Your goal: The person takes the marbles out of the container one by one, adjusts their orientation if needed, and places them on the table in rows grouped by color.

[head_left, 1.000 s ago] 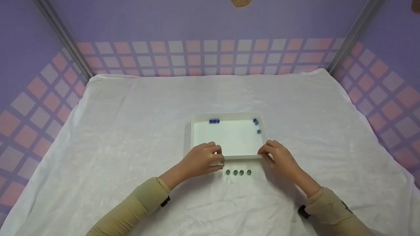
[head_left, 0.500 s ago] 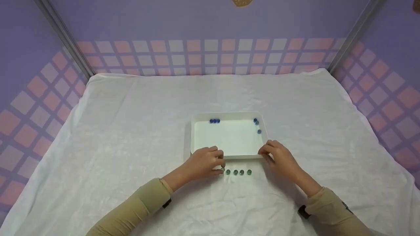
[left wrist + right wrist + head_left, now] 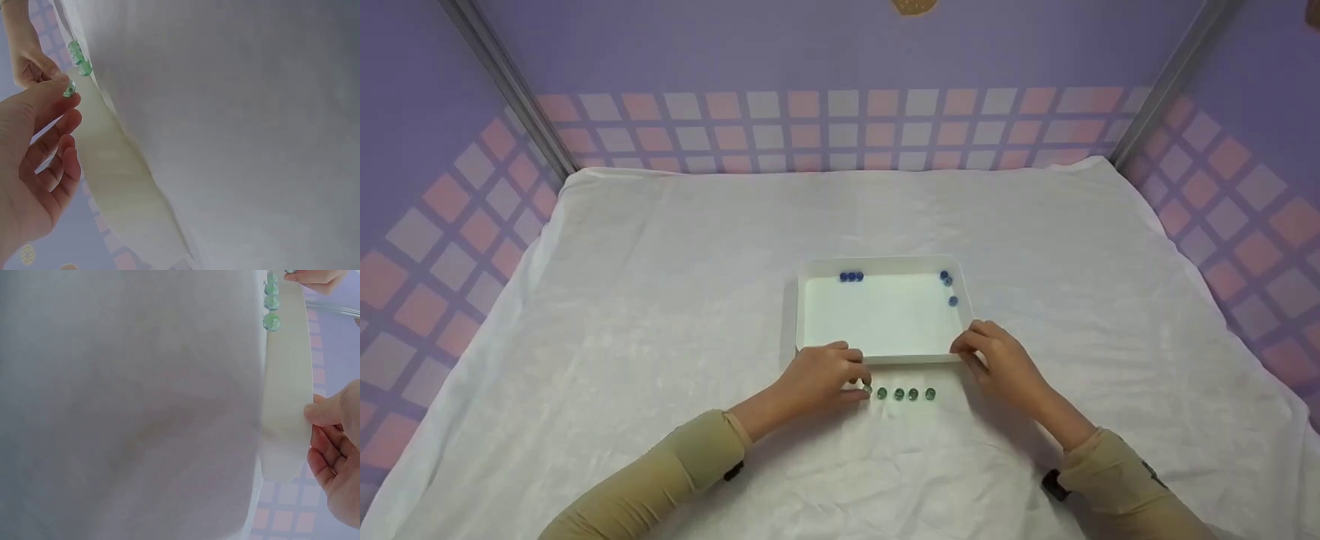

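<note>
Purple walls [image 3: 772, 49] patterned with pink and white squares stand on the far, left and right sides, and before them a white cloth [image 3: 660, 262] spreads wide, creased toward the near edge. On it, right of the middle, sits a shallow white tray [image 3: 911, 360], its long side facing the person. Two arms in rolled khaki sleeves [image 3: 682, 457] reach in from the near side. The right hand [image 3: 1001, 360] pinches the tray's rim by the near right corner, thumb on the outside. The left hand [image 3: 821, 379], just in front of the tray's near left part, pinches a single green marble [image 3: 70, 88] between thumb and forefinger, its other fingers loosely bent. That marble is at the left end of a row of four green marbles [image 3: 899, 394] lying on the cloth along the tray's near side; I can't tell whether it touches the cloth. Inside the tray, three blue marbles [image 3: 852, 277] line up side by side at the far wall, left of centre. At the far right corner two more blue marbles [image 3: 948, 281] touch, and a lone blue marble [image 3: 953, 301] lies a little nearer along the right wall.
</note>
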`<state>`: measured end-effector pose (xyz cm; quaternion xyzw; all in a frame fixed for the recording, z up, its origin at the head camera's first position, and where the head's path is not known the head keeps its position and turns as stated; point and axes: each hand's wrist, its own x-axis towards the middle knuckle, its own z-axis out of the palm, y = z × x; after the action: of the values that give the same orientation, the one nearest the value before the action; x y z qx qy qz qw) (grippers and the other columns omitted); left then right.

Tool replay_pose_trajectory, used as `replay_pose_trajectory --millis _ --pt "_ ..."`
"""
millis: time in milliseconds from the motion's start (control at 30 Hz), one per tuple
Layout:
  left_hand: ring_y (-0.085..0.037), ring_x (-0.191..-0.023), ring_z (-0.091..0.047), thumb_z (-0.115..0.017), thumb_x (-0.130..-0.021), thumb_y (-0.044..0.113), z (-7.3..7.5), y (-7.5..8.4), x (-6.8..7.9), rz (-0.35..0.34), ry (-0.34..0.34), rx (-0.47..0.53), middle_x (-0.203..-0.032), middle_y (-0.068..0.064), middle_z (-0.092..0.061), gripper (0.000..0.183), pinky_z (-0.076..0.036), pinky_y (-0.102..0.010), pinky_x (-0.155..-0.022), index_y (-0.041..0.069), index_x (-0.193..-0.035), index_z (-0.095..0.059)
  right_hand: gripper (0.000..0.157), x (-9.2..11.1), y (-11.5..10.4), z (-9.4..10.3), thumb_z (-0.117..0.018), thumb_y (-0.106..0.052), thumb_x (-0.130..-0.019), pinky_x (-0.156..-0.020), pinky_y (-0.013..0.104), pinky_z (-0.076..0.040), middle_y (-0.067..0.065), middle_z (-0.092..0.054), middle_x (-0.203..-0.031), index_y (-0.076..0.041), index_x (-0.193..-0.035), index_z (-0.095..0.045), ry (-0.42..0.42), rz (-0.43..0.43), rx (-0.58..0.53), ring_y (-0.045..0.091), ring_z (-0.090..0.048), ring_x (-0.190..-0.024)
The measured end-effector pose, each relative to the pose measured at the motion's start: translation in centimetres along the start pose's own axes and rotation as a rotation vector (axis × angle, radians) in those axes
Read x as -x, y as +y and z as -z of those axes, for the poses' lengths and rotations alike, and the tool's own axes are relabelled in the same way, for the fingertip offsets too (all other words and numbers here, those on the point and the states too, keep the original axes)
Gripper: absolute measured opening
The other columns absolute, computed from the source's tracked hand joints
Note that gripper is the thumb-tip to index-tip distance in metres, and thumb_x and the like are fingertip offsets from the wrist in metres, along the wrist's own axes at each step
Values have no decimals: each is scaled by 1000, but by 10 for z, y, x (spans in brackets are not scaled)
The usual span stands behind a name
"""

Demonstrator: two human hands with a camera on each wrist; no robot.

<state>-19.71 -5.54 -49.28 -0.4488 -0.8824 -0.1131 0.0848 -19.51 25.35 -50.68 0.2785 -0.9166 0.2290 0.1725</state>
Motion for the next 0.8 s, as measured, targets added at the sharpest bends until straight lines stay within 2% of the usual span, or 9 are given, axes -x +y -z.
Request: replay_pose_trajectory --millis 133,233,367,500,700,800 --pt "-9 -75 -63 -75 -88 32 -2 2 7 134 -27 216 -82 8 -70 9 -45 -20 -62 25 -92 -78 14 0 -1 0 -70 3 -87 -73 31 -52 1 -62 -86 -11 -87 -72 -8 -17 2 16 -57 -82" --pt "-8 -74 -65 -74 -88 31 -2 4 9 195 -29 264 -82 9 -71 9 -45 -20 -64 25 -92 -78 15 -1 -1 -1 -71 4 -86 -73 31 -52 1 -62 -85 -11 -86 -72 0 -19 3 16 -57 -81" --pt "-7 -71 -64 -74 -88 32 -2 6 8 237 -13 245 -78 10 -71 11 -44 -21 -62 25 -94 -78 17 0 0 -2 -71 6 -84 -72 31 -52 1 -62 -83 -11 -85 -72 18 -7 1 16 -57 -80" --pt "-4 -67 -62 -75 -87 32 -6 6 6 250 1 221 -75 10 -72 11 -42 -19 -60 24 -93 -79 16 0 0 -2 -72 6 -84 -72 31 -53 1 -61 -83 -11 -84 -72 25 -1 -6 16 -58 -80" --pt "-1 -57 -51 -75 -86 29 -14 6 6 205 26 139 -66 8 -68 8 -32 -17 -52 22 -86 -79 17 0 -1 -1 -72 7 -83 -72 31 -52 1 -61 -82 -10 -84 -71 31 17 7 17 -58 -80" --pt "-2 -56 -51 -75 -85 30 -16 6 7 187 26 97 -65 9 -67 8 -30 -18 -51 23 -84 -78 18 0 -1 -1 -72 8 -83 -72 31 -52 1 -61 -82 -10 -85 -71 30 19 7 17 -58 -80"
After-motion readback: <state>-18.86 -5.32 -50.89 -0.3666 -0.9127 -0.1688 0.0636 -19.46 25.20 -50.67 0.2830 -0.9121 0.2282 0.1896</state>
